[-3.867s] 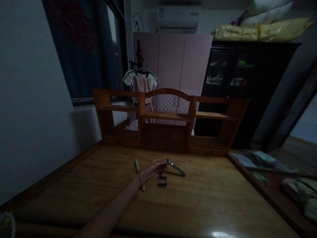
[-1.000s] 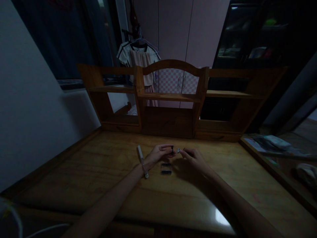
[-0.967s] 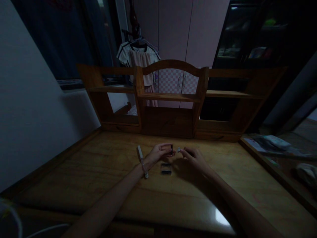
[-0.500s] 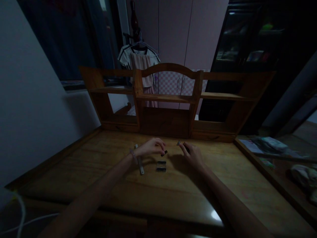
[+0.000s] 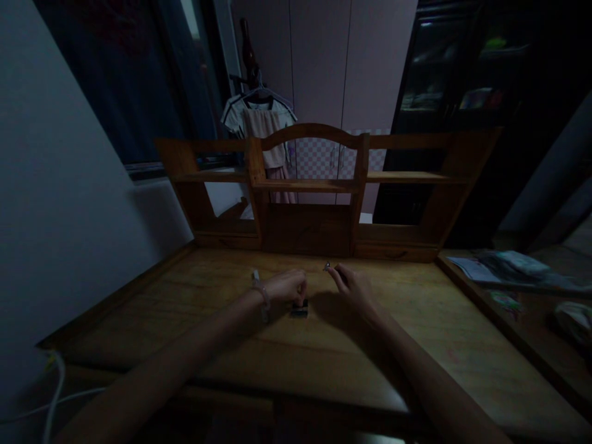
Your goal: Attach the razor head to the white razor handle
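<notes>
My left hand (image 5: 289,287) reaches down with its fingers pinched together over a small clear-and-dark case (image 5: 300,312) on the desk. Its fingertips are at the far edge of the case; what they hold, if anything, is hidden. A bracelet circles that wrist. Under the wrist lies a narrow pale strip (image 5: 256,275), partly covered by the arm. To the right, my right hand (image 5: 354,287) is raised above the desk, thumb and forefinger closed on a small shiny metal piece (image 5: 327,266), too small to name.
The wooden desk (image 5: 208,333) carries a wooden shelf unit (image 5: 308,185) along its back edge. Papers and a plastic-wrapped item (image 5: 522,262) lie beyond the raised right edge. A white cable (image 5: 58,382) hangs at the front left.
My left hand has moved down to the case; the small dark piece seen in its fingers before is now hidden. My right hand stays nearly in place, still holding the metal piece.
</notes>
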